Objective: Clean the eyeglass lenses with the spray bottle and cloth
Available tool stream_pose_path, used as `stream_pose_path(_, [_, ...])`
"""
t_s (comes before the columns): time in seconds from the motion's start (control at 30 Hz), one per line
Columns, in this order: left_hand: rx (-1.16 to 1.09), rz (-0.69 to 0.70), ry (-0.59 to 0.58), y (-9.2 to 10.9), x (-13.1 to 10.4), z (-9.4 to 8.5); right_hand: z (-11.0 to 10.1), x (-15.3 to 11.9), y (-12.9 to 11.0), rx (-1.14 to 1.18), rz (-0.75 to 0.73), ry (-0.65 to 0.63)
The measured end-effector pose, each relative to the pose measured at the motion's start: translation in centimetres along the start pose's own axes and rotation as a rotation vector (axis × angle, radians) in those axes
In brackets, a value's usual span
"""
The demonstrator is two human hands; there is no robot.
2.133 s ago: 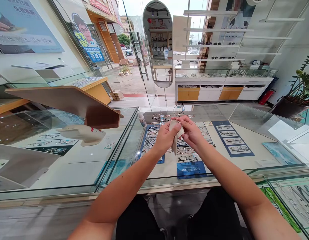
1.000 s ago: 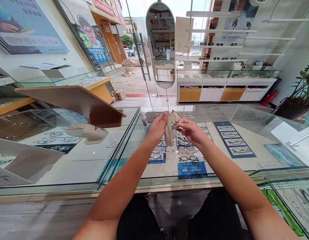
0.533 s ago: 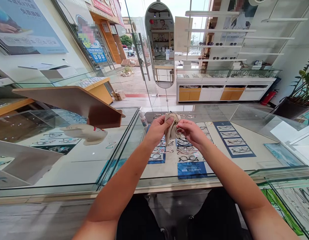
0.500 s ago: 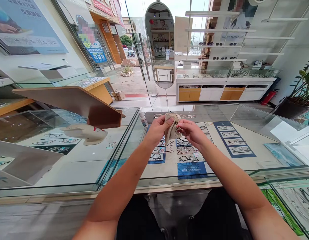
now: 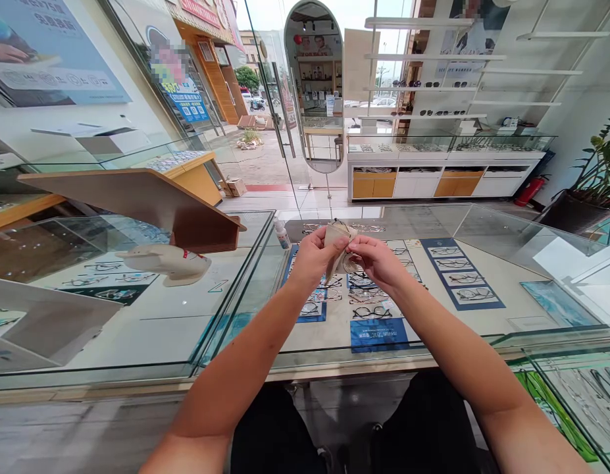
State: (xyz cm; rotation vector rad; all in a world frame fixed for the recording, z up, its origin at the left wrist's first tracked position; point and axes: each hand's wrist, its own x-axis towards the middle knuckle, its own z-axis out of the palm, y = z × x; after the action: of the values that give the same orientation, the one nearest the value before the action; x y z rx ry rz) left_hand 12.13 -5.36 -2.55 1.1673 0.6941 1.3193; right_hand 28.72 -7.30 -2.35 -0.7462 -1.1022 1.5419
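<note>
1. Two hands meet above the glass display table (image 5: 235, 309).
2. Left hand (image 5: 315, 253) pinches a beige cleaning cloth (image 5: 334, 247).
3. Right hand (image 5: 378, 260) grips thin wire-framed glasses (image 5: 351, 263), pressed against the cloth.

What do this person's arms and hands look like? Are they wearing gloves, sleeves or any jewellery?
Both arms are bare from above the elbow down, with no sleeves in view. The left hand and right hand wear no gloves, and no watch, bracelet or ring shows. Dark trousers cover the legs below.
</note>
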Motion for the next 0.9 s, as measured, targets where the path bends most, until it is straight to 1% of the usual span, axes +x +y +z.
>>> stream_pose_path(0.1, [0.013,0.042,0.07,0.0,-0.2,0.3,0.2,-0.3,0.3,-0.05,-0.015,-0.021])
stream_pose_path(0.2, [0.004,0.057,0.13,0.0,-0.4,0.6,0.4,-0.6,0.4,-0.114,-0.071,-0.038])
stream_pose_path(0.3, [-0.015,0.08,0.163,0.0,-0.5,0.7,0.7,-0.7,0.4,-0.149,-0.093,-0.064])
stream_pose_path(0.37, [-0.036,0.081,0.159,0.1,-0.5,0.6,0.7,-0.8,0.4,-0.163,-0.099,-0.08])
stream_pose_path(0.43, [-0.058,0.066,0.123,0.3,-0.2,0.3,0.7,-0.7,0.2,-0.175,-0.118,-0.084])
stream_pose_path(0.6, [-0.098,-0.009,-0.04,0.5,0.7,-0.7,0.2,-0.7,-0.2,-0.201,-0.144,-0.074])
stream_pose_path(0.77, [-0.157,-0.075,-0.123,0.9,0.9,-1.3,-0.2,-0.7,-0.7,-0.169,-0.127,-0.051])
stream_pose_path(0.9, [-0.191,-0.152,-0.182,1.3,0.6,-1.2,-0.1,-0.6,-0.9,-0.109,-0.102,-0.033])
